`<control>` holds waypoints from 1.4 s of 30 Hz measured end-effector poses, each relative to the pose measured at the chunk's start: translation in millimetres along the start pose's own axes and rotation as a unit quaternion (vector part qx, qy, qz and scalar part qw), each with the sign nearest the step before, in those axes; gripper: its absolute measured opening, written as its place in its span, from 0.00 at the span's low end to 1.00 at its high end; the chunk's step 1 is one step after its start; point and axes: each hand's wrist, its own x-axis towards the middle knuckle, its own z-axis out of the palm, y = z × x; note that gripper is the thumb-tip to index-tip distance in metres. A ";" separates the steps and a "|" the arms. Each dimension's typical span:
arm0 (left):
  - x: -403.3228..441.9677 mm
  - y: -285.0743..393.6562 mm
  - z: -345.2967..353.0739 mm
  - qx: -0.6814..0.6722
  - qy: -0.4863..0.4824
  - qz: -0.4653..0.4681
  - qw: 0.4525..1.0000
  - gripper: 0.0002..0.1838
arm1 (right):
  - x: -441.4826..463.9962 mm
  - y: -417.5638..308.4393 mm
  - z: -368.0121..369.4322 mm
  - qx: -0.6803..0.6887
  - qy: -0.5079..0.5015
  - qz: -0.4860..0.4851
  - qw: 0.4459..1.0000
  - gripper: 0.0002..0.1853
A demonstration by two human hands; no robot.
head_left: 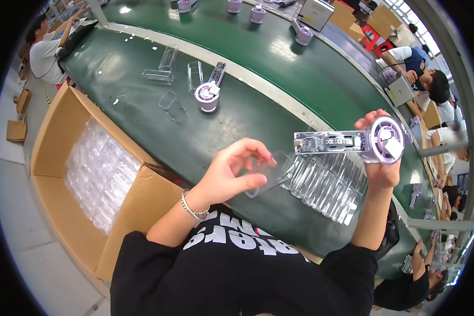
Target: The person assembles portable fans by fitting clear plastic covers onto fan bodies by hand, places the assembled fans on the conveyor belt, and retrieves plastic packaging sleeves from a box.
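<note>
My right hand (383, 171) is wrapped round the lavender, round head of a device (332, 142). Its long narrow body, with electronic parts showing, points left, and a white piece lies on the head. In my left hand (236, 171) is a clear plastic sleeve (273, 176), pinched between thumb and fingers. The sleeve is close to the body's free end but apart from it. Below the device, several clear plastic covers (326, 192) lie in a row on the green bench. A similar lavender device (208, 97) rests further off, beside loose clear covers (173, 107).
At my left, an open cardboard box (137, 203) holds bagged clear plastic parts (97, 174). Beyond the bench runs a green conveyor (221, 31) carrying several lavender devices (304, 36). A white box-shaped machine (315, 13) stands past it. Other people (47, 52) sit along the line.
</note>
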 end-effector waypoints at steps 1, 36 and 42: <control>-0.8 0.5 8.3 -0.179 0.014 -0.059 0.982 0.21 | -0.1 2.2 2.1 0.000 -0.014 -0.013 1.000 0.51; 21.0 10.3 43.0 0.250 -0.057 -0.105 0.961 0.25 | -10.7 46.2 68.3 -0.266 -0.046 0.206 0.940 0.23; 21.9 2.5 28.7 0.071 -0.084 -0.198 0.974 0.26 | -13.9 53.5 76.5 -0.253 0.003 0.218 0.942 0.20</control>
